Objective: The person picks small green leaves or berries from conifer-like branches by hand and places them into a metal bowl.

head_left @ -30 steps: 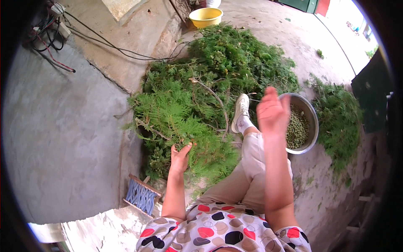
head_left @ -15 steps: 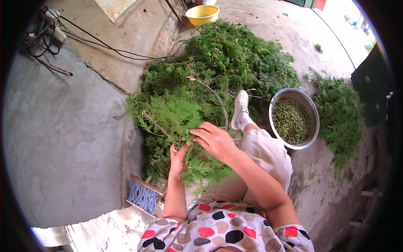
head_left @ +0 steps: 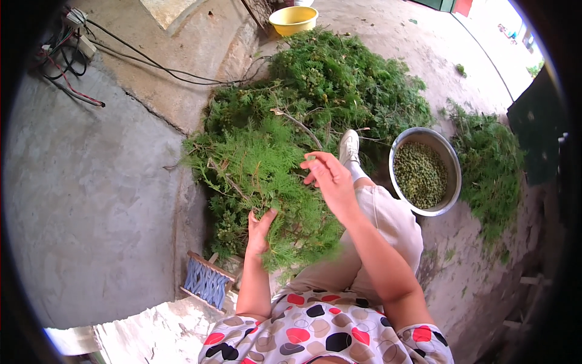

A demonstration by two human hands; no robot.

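A leafy evergreen branch [head_left: 242, 164] lies across the near part of a large green heap. My left hand [head_left: 260, 232] is closed around its stem, thumb up. Lifted off the branch to the right, my right hand [head_left: 332, 185] pinches a small green cone [head_left: 311, 158] between thumb and finger. Beyond my right knee stands a round metal basin [head_left: 456, 176], partly filled with many small green cones [head_left: 419, 175] of similar colour.
The heap of cut branches [head_left: 357, 79] spreads ahead of me, and more greenery [head_left: 488, 164] lies right of the basin. A yellow tub [head_left: 293, 22] stands at the back. Loose cables [head_left: 163, 70] run along the left. A small stool with woven blue straps [head_left: 206, 283] is at lower left.
My right hand has moved away from my left hand, up and to the right, with the small green cone in its fingertips. My left hand stays on the branch.
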